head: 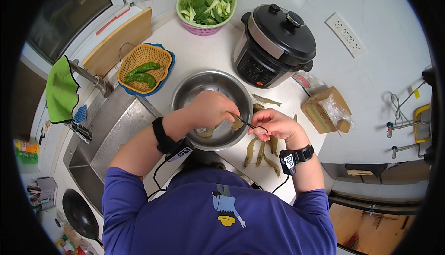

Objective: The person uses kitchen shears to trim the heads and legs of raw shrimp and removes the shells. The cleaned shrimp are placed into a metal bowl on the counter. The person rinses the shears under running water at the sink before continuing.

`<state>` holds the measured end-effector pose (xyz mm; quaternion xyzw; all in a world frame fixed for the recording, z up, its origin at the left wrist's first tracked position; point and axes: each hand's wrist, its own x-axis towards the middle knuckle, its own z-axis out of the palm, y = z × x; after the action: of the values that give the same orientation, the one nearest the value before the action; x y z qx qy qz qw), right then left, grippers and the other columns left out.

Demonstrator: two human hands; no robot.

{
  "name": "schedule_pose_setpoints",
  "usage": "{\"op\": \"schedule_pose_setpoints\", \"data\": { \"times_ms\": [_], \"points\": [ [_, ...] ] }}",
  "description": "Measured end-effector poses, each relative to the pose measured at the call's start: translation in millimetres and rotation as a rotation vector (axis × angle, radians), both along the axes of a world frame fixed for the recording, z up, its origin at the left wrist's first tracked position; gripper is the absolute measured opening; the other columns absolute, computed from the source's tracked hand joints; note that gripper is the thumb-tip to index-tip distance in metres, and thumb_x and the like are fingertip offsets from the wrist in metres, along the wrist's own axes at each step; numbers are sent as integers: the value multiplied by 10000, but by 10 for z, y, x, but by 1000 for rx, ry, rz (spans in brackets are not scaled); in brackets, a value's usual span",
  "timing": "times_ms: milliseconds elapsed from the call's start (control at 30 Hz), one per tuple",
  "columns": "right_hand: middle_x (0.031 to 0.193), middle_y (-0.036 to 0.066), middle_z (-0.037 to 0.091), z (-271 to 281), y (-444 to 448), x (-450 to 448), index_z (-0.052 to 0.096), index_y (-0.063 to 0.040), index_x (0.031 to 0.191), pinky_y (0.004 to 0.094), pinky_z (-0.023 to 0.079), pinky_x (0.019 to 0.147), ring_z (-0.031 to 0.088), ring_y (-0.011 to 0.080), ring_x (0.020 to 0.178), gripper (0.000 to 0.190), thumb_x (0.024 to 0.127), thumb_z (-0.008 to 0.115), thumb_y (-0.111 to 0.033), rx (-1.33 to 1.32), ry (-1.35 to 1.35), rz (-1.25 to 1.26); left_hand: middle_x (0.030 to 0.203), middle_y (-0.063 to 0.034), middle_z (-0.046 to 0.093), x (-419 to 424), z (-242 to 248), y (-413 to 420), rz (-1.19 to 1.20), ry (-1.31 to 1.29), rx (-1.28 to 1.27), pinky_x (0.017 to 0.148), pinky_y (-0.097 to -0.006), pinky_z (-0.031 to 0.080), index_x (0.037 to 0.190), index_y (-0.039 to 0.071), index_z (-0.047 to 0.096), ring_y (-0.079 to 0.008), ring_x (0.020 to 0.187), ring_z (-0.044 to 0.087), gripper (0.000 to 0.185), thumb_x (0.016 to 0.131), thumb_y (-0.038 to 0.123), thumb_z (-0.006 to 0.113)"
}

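Observation:
Over the stainless steel bowl [184, 91], my left hand [213, 107] grips a raw shrimp [236, 123] by its upper part. My right hand [274, 124] has its fingers in the handle loops of small scissors [249, 125], whose tips touch or nearly touch that shrimp. More shrimp [205, 131] lie in the bowl below my left hand. Several raw shrimp [260, 153] are on the white counter under and beside my right hand, and another shrimp [266, 100] lies just right of the bowl. My right hand hides part of this group.
A black electric pressure cooker [278, 46] stands behind the bowl, a cardboard box [321, 110] to the right. Green peppers [142, 76] lie in a yellow basket [163, 51] at the back left. Leafy greens fill a green basket [180, 3]. The steel sink [114, 130] is on the left.

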<state>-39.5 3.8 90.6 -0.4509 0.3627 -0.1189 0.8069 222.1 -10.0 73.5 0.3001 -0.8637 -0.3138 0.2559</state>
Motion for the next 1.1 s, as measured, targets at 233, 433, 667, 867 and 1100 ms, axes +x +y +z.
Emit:
{"op": "schedule_pose_setpoints", "data": {
  "times_ms": [233, 433, 667, 867, 1100],
  "points": [
    [744, 52, 649, -11, -52, 2, 657, 47, 887, 190, 370, 448, 493, 61, 507, 165, 776, 749, -33, 34, 21, -10, 823, -74, 689, -10, 28, 5, 4, -87, -1, 713, -405, 491, 887, 125, 724, -284, 815, 644, 182, 739, 226, 692],
    [645, 4, 591, -44, -61, 3, 646, 13, 840, 193, 345, 442, 463, 43, 486, 136, 787, 747, -60, -15, 30, 10, 837, -80, 692, -9, -1, -18, 23, -76, 33, 711, -404, 492, 892, 118, 721, -287, 810, 645, 174, 734, 188, 695],
    [787, 42, 658, -63, -66, -61, 661, 32, 933, 181, 407, 477, 520, 67, 541, 171, 793, 738, -29, 29, 42, 10, 844, -82, 695, 3, -33, -39, 52, -90, 58, 709, -405, 494, 908, 121, 717, -289, 809, 650, 170, 745, 163, 688],
    [814, 38, 665, -89, -61, -66, 661, 29, 955, 187, 435, 506, 543, 63, 580, 181, 804, 728, -45, 12, 17, 30, 841, -75, 694, 10, -18, -31, 52, -100, 81, 707, -406, 492, 906, 132, 719, -289, 808, 648, 171, 745, 183, 698],
    [667, 6, 613, 18, -39, 3, 655, 10, 872, 181, 415, 489, 525, 47, 533, 104, 823, 694, -73, -49, 102, 32, 780, -67, 674, 10, 15, -1, 20, -147, -30, 684, -411, 483, 864, 133, 715, -281, 787, 638, 146, 744, 214, 705]
  ]
}}
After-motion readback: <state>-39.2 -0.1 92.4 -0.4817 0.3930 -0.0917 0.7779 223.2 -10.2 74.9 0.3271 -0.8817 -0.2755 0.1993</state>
